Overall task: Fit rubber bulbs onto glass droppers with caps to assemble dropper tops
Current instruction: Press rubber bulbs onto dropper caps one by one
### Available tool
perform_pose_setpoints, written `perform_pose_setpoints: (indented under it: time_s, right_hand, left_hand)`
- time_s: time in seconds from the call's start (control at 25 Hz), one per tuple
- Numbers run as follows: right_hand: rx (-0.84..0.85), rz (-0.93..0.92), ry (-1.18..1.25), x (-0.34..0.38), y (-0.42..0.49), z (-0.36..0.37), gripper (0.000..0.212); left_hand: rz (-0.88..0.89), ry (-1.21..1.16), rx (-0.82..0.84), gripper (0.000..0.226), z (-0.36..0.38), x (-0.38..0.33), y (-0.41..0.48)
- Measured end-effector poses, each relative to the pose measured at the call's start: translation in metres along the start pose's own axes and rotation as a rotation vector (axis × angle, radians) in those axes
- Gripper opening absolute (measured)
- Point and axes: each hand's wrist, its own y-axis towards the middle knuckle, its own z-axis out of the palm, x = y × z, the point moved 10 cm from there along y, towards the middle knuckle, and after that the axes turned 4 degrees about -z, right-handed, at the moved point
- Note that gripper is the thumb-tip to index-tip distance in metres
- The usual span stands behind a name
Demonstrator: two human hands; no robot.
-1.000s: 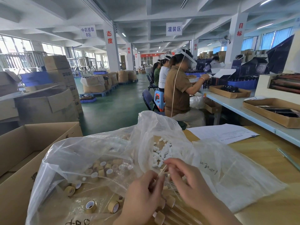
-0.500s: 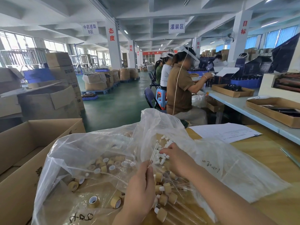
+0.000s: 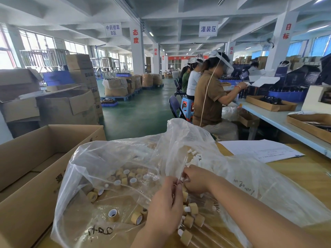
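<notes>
- Factory hall with green floor, white pillars and two hanging signs (image 3: 208,29); three seated workers (image 3: 209,99) in a row at a pale bench, stacked cartons along the left.
- Up close: one wooden counter (image 3: 311,176), one open cardboard box (image 3: 35,158) at its left edge, one printed sheet (image 3: 259,149), and two clear plastic bags (image 3: 111,158) slumped side by side, both with handwriting on them.
- In the left bag: tan caps (image 3: 125,178), a heap too crowded to count surely, plus four lying apart nearer the viewer; some show white liners.
- In the right bag: a pile of small white rubber bulbs (image 3: 194,158), far too many to count.
- Beneath the hands: at least five assembled dropper tops (image 3: 193,208), each a tan cap with a white bulb at one end and a clear tube at the other; cannot tell whether inside a bag or on top of it.
- One glass dropper (image 3: 183,165) in hand: thin, straight, colourless, almost lost against the plastic. Stands nearly upright, leans right, with its lower end pinched between the thumb and curled fingers of the left hand (image 3: 164,206).
- Right hand (image 3: 195,179): fingers bunched together, pinching one white bulb (image 3: 186,179) just beside the tube's lower end and meeting the left hand's fingertips.
- Against half a second ago: right hand no longer among the bulb pile, drawn back to the left hand; left hand and tube much as before.
</notes>
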Motion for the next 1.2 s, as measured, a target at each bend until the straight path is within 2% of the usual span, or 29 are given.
perform_pose_setpoints:
  time_s: [0.24, 0.4, 0.48, 0.56, 0.64, 0.72, 0.88, 1.04, 1.2]
  right_hand:
    - [-0.103, 0.036, 0.105, -0.001, -0.001, -0.005, 0.013]
    - [-0.256, 0.142, 0.373, -0.020, -0.019, -0.023, 0.010]
    - [-0.294, 0.171, 0.588, -0.029, -0.033, -0.023, 0.008]
    - [-0.371, 0.154, 0.903, -0.034, -0.051, -0.024, 0.010]
    - [-0.451, 0.112, 1.250, -0.038, -0.069, -0.024, 0.019]
    - [-0.511, 0.057, 1.473, -0.036, -0.085, -0.024, 0.025]
    - [-0.646, 0.035, 1.501, -0.028, -0.107, -0.021, 0.022]
    - [-0.816, 0.062, 1.487, -0.028, -0.115, -0.022, 0.027]
    - [-0.921, 0.123, 1.456, -0.037, -0.121, -0.022, 0.016]
  left_hand:
    - [-0.040, -0.008, 0.015, 0.013, 0.002, 0.007, 0.001]
    - [-0.052, -0.016, 0.017, 0.014, 0.002, 0.010, 0.001]
    - [-0.048, -0.009, 0.022, 0.014, 0.002, 0.010, 0.001]
    - [-0.031, 0.000, 0.033, 0.013, 0.003, 0.009, 0.001]
    - [-0.008, 0.021, 0.051, 0.013, 0.005, 0.006, 0.000]
    - [0.014, 0.061, 0.073, 0.013, 0.008, 0.003, -0.002]
    - [0.048, 0.164, 0.112, 0.011, 0.014, -0.001, -0.007]
    - [0.016, 0.178, 0.107, 0.030, 0.014, -0.001, -0.008]
    - [0.015, 0.165, 0.099, 0.023, 0.014, -0.001, -0.007]
